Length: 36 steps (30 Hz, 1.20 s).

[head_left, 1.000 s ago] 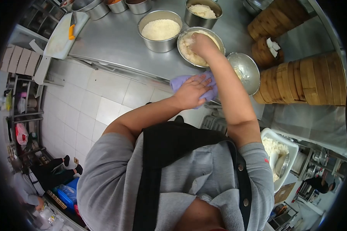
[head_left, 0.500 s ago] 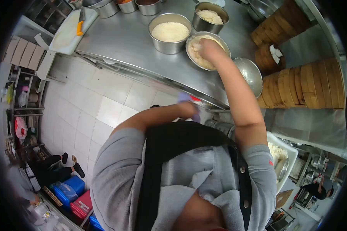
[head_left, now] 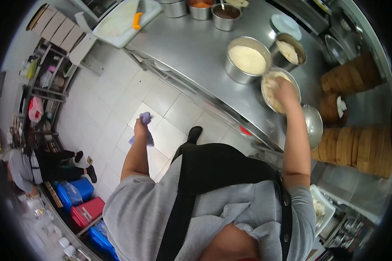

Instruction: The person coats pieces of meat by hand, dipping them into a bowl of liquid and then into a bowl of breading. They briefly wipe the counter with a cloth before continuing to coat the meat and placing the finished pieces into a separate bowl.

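Observation:
My left hand [head_left: 140,127] is closed around a bunched purple cloth [head_left: 146,117], held out over the floor away from the counter; part of the cloth hangs below the fist. My right hand [head_left: 285,92] reaches down into a metal bowl of pale crumbs or flour [head_left: 269,96]. Its fingers are curled at the contents, and what they grip is partly hidden. Beside that bowl stand a deep steel pot of pale yellow crumbs [head_left: 247,60] and another steel pot with a whitish mass [head_left: 287,52]. A shallow metal bowl [head_left: 313,126] sits by my right forearm.
Stacked bamboo steamers [head_left: 353,148] line the right side. On the steel counter [head_left: 183,56] are a white cutting board [head_left: 117,26] with an orange-handled knife [head_left: 137,21] and several small pots [head_left: 226,17]. Another person [head_left: 24,167] stands far left, near blue and red bins [head_left: 87,211].
My left hand has swung out to the left with the purple cloth. My right hand stays in the bowl. The view has turned, shifting the counter rightward and down.

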{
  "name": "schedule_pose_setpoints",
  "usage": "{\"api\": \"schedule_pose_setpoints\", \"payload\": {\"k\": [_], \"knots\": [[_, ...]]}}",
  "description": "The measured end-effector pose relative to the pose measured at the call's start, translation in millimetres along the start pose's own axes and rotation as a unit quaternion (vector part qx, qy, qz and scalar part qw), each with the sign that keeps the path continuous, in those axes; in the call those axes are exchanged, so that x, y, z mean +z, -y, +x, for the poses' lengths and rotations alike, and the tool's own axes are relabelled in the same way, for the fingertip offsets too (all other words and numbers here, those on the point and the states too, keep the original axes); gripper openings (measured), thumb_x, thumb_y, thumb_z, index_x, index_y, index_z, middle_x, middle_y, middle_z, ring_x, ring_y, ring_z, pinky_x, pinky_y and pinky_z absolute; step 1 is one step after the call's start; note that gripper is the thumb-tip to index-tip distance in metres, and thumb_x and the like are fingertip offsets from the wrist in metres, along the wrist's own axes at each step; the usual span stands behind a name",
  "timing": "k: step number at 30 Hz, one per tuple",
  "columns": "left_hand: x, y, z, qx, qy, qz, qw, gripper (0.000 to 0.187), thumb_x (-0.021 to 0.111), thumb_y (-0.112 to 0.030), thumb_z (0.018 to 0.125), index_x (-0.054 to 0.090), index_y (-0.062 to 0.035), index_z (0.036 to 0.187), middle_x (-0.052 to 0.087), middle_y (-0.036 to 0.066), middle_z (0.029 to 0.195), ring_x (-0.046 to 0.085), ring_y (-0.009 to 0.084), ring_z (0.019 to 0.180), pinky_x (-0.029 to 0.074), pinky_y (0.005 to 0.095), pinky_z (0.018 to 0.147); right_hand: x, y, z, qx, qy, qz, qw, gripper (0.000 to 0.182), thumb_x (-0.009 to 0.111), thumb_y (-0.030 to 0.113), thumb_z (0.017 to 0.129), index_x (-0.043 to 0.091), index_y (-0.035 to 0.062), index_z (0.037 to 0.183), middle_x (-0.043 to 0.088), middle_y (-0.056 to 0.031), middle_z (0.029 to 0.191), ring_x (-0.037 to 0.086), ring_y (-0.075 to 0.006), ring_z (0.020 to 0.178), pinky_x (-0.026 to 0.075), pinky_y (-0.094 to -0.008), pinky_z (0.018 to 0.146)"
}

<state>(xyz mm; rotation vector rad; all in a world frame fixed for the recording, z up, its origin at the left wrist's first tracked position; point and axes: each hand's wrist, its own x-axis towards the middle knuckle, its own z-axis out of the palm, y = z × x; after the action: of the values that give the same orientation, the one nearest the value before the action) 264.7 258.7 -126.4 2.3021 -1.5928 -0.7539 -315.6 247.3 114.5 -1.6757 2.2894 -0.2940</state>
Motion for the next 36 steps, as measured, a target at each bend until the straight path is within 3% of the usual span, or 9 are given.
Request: {"api": "schedule_pose_setpoints", "payload": {"k": [6, 12, 17, 20, 23, 27, 30, 33, 36], "knots": [[-59, -60, 52, 0.098, -0.237, -0.216, 0.942, 0.054, 0.044, -0.005, 0.080, 0.042, 0.0053, 0.133, 0.059, 0.022, 0.118, 0.061, 0.0247, 0.104, 0.046, 0.0321, 0.089, -12, -1, -21, 0.002, -0.111, 0.069, 0.991, 0.032, 0.063, 0.004, 0.072, 0.060, 0.0004, 0.104, 0.065, -0.0197, 0.097, 0.063, -0.0309, 0.093, 0.048, -0.0365, 0.081], [-157, -187, 94, 0.241, -0.209, -0.277, 0.906, 0.055, 0.048, -0.007, 0.080, 0.046, -0.0026, 0.134, 0.061, 0.019, 0.114, 0.062, 0.0231, 0.095, 0.047, 0.0289, 0.084, -16, -30, -18, 0.000, -0.124, 0.331, 0.935, 0.029, 0.056, -0.005, 0.072, 0.056, -0.0041, 0.101, 0.061, -0.0076, 0.090, 0.057, -0.0143, 0.083, 0.045, -0.0264, 0.077], [-184, -265, 113, 0.248, -0.138, -0.281, 0.917, 0.050, 0.048, -0.008, 0.080, 0.050, -0.0013, 0.130, 0.063, 0.017, 0.112, 0.062, 0.0240, 0.096, 0.047, 0.0311, 0.087, -27, -3, -24, 0.030, -0.140, 0.331, 0.933, 0.031, 0.053, -0.007, 0.072, 0.054, -0.0065, 0.103, 0.058, -0.0065, 0.093, 0.055, -0.0134, 0.084, 0.044, -0.0251, 0.077], [-174, -269, 161, 0.124, 0.199, -0.687, 0.688, 0.043, 0.046, -0.011, 0.083, 0.052, 0.0032, 0.122, 0.062, 0.016, 0.112, 0.062, 0.0269, 0.098, 0.048, 0.0362, 0.089, -23, -17, -23, 0.043, -0.149, 0.332, 0.931, 0.032, 0.053, -0.008, 0.073, 0.053, -0.0064, 0.105, 0.057, -0.0072, 0.096, 0.054, -0.0130, 0.086, 0.044, -0.0247, 0.077], [-169, -279, 159, 0.124, 0.307, -0.810, 0.485, 0.036, 0.045, -0.014, 0.087, 0.053, 0.0044, 0.118, 0.060, 0.016, 0.114, 0.060, 0.0286, 0.101, 0.050, 0.0396, 0.089, -22, -22, -24, 0.058, -0.142, 0.352, 0.923, 0.034, 0.053, -0.008, 0.073, 0.052, -0.0065, 0.106, 0.057, -0.0076, 0.098, 0.053, -0.0129, 0.088, 0.044, -0.0245, 0.077], [-167, -282, 148, 0.166, 0.268, -0.804, 0.504, 0.048, 0.043, -0.034, 0.096, 0.046, 0.0015, 0.127, 0.056, 0.019, 0.121, 0.059, 0.0319, 0.104, 0.049, 0.0438, 0.091, -23, -14, -29, 0.082, -0.136, 0.357, 0.920, 0.034, 0.053, -0.009, 0.073, 0.052, -0.0071, 0.107, 0.057, -0.0076, 0.098, 0.053, -0.0132, 0.089, 0.044, -0.0239, 0.076], [-184, -276, 137, 0.126, 0.224, -0.841, 0.476, 0.042, 0.047, -0.021, 0.091, 0.047, 0.0027, 0.126, 0.056, 0.017, 0.122, 0.057, 0.0296, 0.109, 0.047, 0.0413, 0.095, -25, -17, -25, 0.089, -0.127, 0.298, 0.942, 0.035, 0.054, -0.009, 0.073, 0.052, -0.0071, 0.107, 0.057, -0.0078, 0.098, 0.054, -0.0133, 0.089, 0.044, -0.0242, 0.078], [-188, -179, 141, 0.300, 0.210, -0.674, 0.642, 0.046, 0.050, -0.026, 0.091, 0.045, -0.0026, 0.132, 0.053, 0.017, 0.124, 0.057, 0.0264, 0.108, 0.049, 0.0367, 0.089, -22, -11, -24, 0.064, -0.129, 0.280, 0.949, 0.034, 0.054, -0.008, 0.073, 0.053, -0.0064, 0.106, 0.057, -0.0071, 0.097, 0.053, -0.0132, 0.089, 0.043, -0.0247, 0.080], [-179, -91, 155, 0.037, 0.143, -0.397, 0.906, 0.043, 0.050, -0.023, 0.091, 0.048, -0.0033, 0.129, 0.056, 0.016, 0.118, 0.059, 0.0260, 0.104, 0.050, 0.0364, 0.085, -31, -15, -26, 0.046, -0.131, 0.286, 0.948, 0.032, 0.054, -0.008, 0.073, 0.054, -0.0060, 0.105, 0.057, -0.0064, 0.095, 0.053, -0.0134, 0.088, 0.042, -0.0248, 0.082]]}}
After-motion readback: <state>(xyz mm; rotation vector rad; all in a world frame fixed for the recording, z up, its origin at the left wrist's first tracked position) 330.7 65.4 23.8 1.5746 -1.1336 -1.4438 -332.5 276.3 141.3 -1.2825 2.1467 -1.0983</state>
